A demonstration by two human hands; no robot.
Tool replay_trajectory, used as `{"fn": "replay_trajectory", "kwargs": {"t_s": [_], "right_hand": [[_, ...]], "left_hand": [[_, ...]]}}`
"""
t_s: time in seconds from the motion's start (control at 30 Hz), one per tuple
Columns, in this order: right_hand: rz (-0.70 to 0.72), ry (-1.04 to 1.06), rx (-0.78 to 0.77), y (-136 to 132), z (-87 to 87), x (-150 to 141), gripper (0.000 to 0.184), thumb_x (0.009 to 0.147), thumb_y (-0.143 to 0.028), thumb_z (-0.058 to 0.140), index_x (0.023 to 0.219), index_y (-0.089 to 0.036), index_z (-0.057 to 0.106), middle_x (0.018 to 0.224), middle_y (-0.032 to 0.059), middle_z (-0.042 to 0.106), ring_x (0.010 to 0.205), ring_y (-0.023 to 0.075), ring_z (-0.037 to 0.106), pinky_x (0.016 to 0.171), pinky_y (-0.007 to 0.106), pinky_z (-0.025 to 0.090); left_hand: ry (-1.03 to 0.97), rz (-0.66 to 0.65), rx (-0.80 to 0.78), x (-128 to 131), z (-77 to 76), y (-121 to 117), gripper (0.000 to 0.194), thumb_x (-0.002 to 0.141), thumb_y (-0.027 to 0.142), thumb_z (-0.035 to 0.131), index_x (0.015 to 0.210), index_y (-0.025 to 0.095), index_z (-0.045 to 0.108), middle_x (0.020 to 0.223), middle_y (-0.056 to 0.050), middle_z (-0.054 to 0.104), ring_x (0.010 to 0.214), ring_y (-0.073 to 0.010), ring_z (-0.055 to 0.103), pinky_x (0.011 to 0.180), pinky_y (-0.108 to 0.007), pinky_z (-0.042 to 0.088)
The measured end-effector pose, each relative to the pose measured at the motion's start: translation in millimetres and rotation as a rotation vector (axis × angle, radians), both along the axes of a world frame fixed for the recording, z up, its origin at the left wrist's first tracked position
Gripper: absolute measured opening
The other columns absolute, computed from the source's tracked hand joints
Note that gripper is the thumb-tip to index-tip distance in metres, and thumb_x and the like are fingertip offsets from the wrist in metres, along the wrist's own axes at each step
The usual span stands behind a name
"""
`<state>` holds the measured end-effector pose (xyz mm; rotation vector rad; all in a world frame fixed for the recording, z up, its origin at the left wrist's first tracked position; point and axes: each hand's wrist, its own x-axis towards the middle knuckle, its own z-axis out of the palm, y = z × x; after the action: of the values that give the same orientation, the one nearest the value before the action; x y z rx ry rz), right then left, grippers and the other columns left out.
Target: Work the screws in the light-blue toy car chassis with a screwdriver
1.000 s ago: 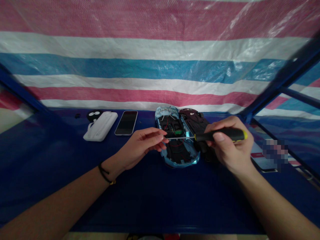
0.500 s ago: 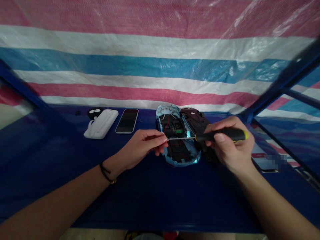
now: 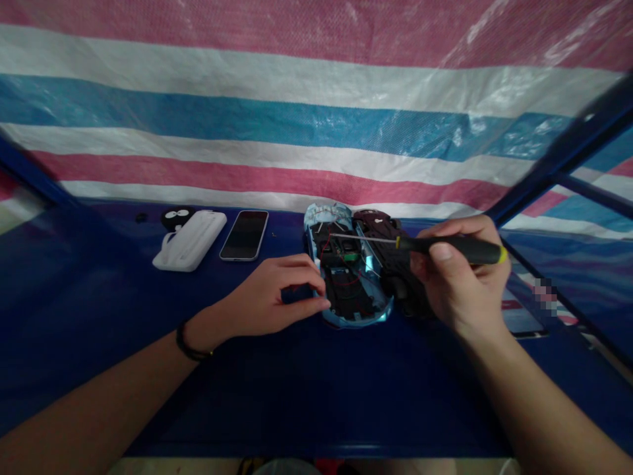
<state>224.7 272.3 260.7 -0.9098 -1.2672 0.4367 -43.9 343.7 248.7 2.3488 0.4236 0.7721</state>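
A light-blue toy car shell (image 3: 330, 216) lies upside down on the blue table (image 3: 306, 389), its inside showing red wires and a small green circuit board (image 3: 350, 256). My left hand (image 3: 277, 297) curls against the shell's left side, thumb and fingers touching its edge. My right hand (image 3: 457, 277) grips a black screwdriver with a yellow end (image 3: 459, 249); its thin shaft points left over the shell's far half. A dark maroon car chassis (image 3: 383, 231) lies just right of the shell, partly hidden by my right hand.
At the back left lie a smartphone (image 3: 245, 235), a white case (image 3: 188, 240) and a small black object with eyes (image 3: 177, 216). A striped tarp (image 3: 306, 119) hangs behind. Blue frame bars (image 3: 558, 165) run at the right, with flat printed items (image 3: 524, 316) beneath.
My left hand let go of the screwdriver tip and dropped onto the shell's left edge. My right hand lifted the screwdriver a little higher and farther back.
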Motion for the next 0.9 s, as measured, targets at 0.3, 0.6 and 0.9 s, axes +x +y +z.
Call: {"fn": "replay_trajectory", "kwargs": {"t_s": [0.3,0.6,0.9], "right_hand": [[-0.001,-0.061,-0.060,-5.3,-2.6,-1.0,0.023,0.093,-0.047,0.079,0.097,-0.026,0.071,0.084,0.0004,0.060,0.063,0.0124,0.051,0.051,0.028,0.037],[-0.009,-0.524,0.033,-9.1,-2.7,-27.7,0.019,0.100,-0.034,0.071,0.087,-0.022,0.066,0.078,-0.0013,0.066,0.061,0.0104,0.058,0.053,0.023,0.044],[-0.038,-0.623,0.048,-8.9,-2.2,-32.9,0.020,0.100,-0.031,0.070,0.084,-0.021,0.062,0.073,-0.0046,0.063,0.053,0.0066,0.054,0.048,0.019,0.041]], "left_hand": [[0.215,-0.189,0.446,-0.8,-17.4,-3.0,0.018,0.106,0.019,0.059,0.102,0.016,0.076,0.093,-0.007,0.070,0.071,-0.0146,0.064,0.061,-0.029,0.039],[0.502,-0.103,0.677,1.2,-0.6,-28.3,0.015,0.097,0.005,0.062,0.101,0.019,0.066,0.071,0.003,0.068,0.047,-0.0162,0.056,0.047,-0.036,0.019],[0.595,0.020,0.780,10.7,-1.5,-55.4,0.017,0.094,0.006,0.060,0.106,0.014,0.069,0.066,0.000,0.063,0.044,-0.0207,0.059,0.041,-0.035,0.023]]}}
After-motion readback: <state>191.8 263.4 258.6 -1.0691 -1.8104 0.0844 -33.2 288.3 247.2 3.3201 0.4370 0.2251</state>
